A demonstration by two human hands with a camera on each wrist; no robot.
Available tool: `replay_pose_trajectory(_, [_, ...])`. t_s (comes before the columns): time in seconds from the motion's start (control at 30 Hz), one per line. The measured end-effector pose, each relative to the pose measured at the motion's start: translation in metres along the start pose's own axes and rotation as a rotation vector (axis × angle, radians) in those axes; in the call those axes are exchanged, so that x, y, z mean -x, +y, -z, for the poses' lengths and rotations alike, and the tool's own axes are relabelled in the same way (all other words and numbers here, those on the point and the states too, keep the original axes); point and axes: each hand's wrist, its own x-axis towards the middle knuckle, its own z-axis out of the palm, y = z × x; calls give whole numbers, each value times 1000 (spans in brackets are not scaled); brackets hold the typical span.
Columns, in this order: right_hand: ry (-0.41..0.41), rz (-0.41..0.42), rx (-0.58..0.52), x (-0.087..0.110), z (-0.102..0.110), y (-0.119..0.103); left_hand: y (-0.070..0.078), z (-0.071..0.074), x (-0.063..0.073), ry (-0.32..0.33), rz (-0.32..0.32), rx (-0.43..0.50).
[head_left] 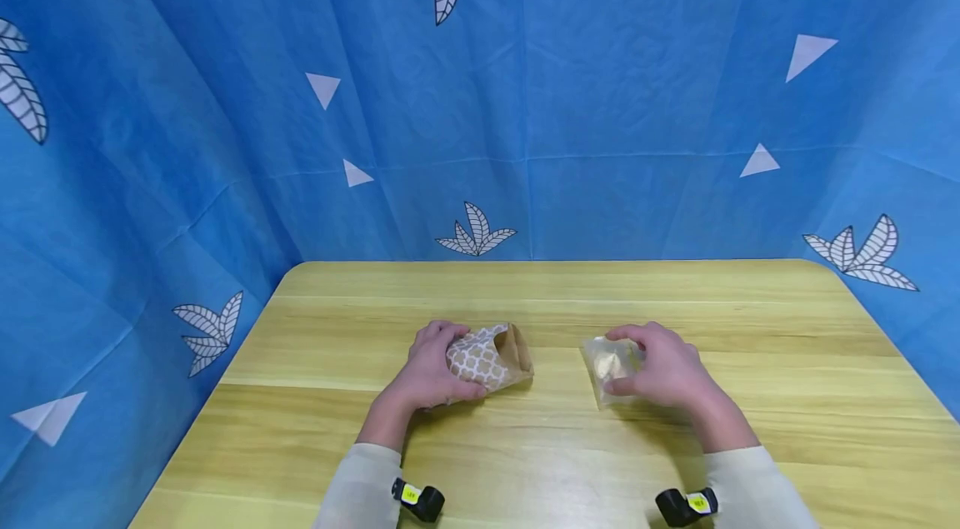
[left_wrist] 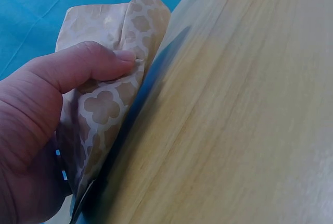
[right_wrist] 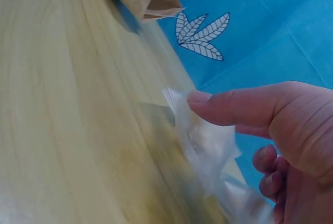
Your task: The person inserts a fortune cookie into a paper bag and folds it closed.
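A brown paper bag [head_left: 480,362] with a white lattice print lies on its side, its open mouth facing right. My left hand [head_left: 438,366] grips it across its width, and the thumb [left_wrist: 104,65] presses on the printed side in the left wrist view. To the right, my right hand [head_left: 663,366] holds a small clear plastic packet [head_left: 606,364] between thumb and fingers. Something pale and cream-coloured shows inside the packet. In the right wrist view the packet [right_wrist: 203,135] is slightly blurred, tilted close over the table.
Both hands work over a light wood-grain table [head_left: 525,462] with rounded far corners. Behind it hangs a blue curtain [head_left: 600,96] printed with white leaves and triangles. A small black wrist camera [head_left: 423,502] sits at the left sleeve, another camera [head_left: 681,506] at the right.
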Motion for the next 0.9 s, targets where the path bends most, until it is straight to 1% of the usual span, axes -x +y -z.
replay_pose_trajectory(0.33, [91, 4, 89, 1, -8, -6, -1, 0, 0, 11, -4, -8])
replay_pose_trajectory(0.4, [100, 11, 83, 1, -9, -7, -1, 0, -1, 12, -4, -13])
replay_pose_trajectory(0.47, [103, 18, 45, 1, -9, -9, -1, 0, 0, 11, -1, -14])
replay_pose_trajectory(0.57, [80, 17, -65, 3, -5, -13, -1, 0, 0, 10, 2, -18])
replay_pose_trajectory(0.67, [30, -18, -172, 5, 0, -17, 0, 1, 0, 11, 12, -17])
replay_pose_trajectory(0.8, [-45, -78, -221, 8, 5, -18, 1, 2, 1, 14, 28, -13])
replay_pose_trajectory(0.9, [-76, -101, -233, 10, 3, -15, 2, 2, 1, 14, 30, -7])
